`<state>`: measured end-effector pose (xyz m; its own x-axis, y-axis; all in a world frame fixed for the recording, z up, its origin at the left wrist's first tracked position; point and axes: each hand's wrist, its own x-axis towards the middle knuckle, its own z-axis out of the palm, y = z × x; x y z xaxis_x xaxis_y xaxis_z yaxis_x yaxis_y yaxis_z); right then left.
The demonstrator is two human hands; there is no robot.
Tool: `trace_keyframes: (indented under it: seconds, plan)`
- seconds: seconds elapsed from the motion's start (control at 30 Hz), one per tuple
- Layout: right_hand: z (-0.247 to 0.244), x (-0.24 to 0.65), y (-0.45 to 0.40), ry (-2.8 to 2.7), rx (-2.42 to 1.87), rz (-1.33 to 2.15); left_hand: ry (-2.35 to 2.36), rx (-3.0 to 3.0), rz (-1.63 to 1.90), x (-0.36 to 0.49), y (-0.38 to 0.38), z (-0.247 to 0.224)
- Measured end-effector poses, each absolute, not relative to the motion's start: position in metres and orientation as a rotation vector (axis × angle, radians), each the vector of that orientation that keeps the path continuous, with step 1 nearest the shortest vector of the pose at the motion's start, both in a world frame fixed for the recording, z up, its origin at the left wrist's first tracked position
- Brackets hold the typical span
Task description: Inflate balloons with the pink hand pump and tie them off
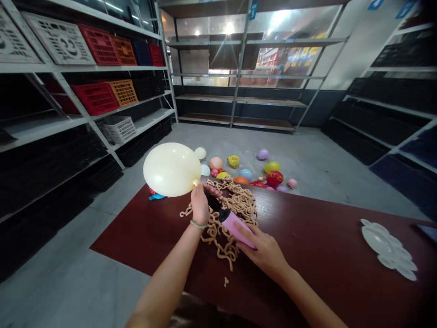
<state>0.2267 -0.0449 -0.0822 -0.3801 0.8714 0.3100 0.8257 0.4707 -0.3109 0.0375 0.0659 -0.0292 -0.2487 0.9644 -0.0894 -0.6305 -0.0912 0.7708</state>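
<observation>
A large pale-yellow balloon [171, 169], well inflated, points its neck toward my left hand [200, 204]. That hand is closed, pinching the neck beside the black end of a balloon pump [235, 226]. Whether the nozzle sits inside the neck is hidden by my fingers. My right hand [264, 250] wraps round the pump's pink body, which slants down to the right. Beneath both hands lies a tangled heap of long tan uninflated balloons [239, 202] on the dark red table [300, 237].
Several inflated balloons [274, 178] of mixed colours lie on the floor [317, 157] beyond the table. A white scalloped plate [385, 246] rests at the table's right. Shelves with crates [95, 97] stand on the left; another shelf unit [262, 123] is at the back.
</observation>
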Motion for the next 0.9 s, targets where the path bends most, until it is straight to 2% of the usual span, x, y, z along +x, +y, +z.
trace_keyframes:
  seconds: [0.2,0.47,0.9]
  plan:
    - [-0.072,0.25,-0.04,-2.357,-1.363,0.05,0.802,0.427,1.795,0.003,0.078,-0.023]
    - [-0.029,0.302,-0.014,-2.118,-1.833,-0.215,0.811,0.555,1.673,0.003,0.076,-0.028]
    - [-0.061,0.239,0.025,-2.476,-1.601,-0.199,0.941,0.691,1.739,0.002,0.079,-0.037]
